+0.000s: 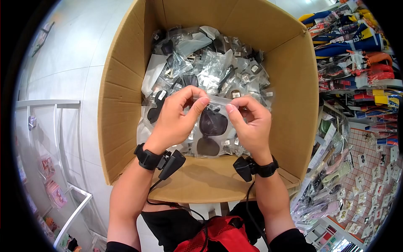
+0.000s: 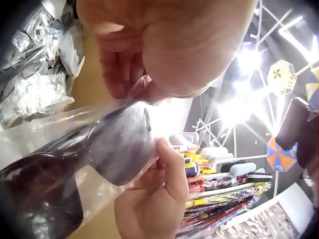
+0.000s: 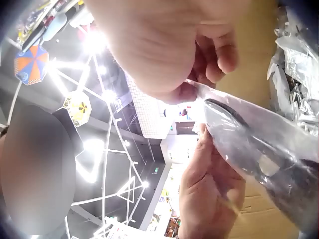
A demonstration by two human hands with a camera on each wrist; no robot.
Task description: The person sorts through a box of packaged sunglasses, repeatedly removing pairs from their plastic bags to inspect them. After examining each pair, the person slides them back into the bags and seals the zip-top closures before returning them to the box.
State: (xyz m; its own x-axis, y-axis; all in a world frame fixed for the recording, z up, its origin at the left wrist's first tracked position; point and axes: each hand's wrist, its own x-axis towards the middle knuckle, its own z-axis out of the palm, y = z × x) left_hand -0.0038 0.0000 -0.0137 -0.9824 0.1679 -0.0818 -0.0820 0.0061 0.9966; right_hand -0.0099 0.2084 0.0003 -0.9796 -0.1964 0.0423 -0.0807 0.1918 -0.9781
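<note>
A clear plastic zip bag with dark sunglasses inside hangs between both hands, over a large cardboard box. My left hand pinches the bag's top left corner between thumb and curled fingers. At the top right corner my right hand pinches it in the same way. Both thumbs lie along the zip strip at the bag's upper edge. In the left wrist view the dark lenses show through the clear film. The right wrist view shows the bag stretching down from the fingertips.
The cardboard box holds a heap of bagged sunglasses. To the right stand racks of packaged umbrellas and a grid panel with small carded goods. A white metal rack is on the left. Cables run from both wrist cameras.
</note>
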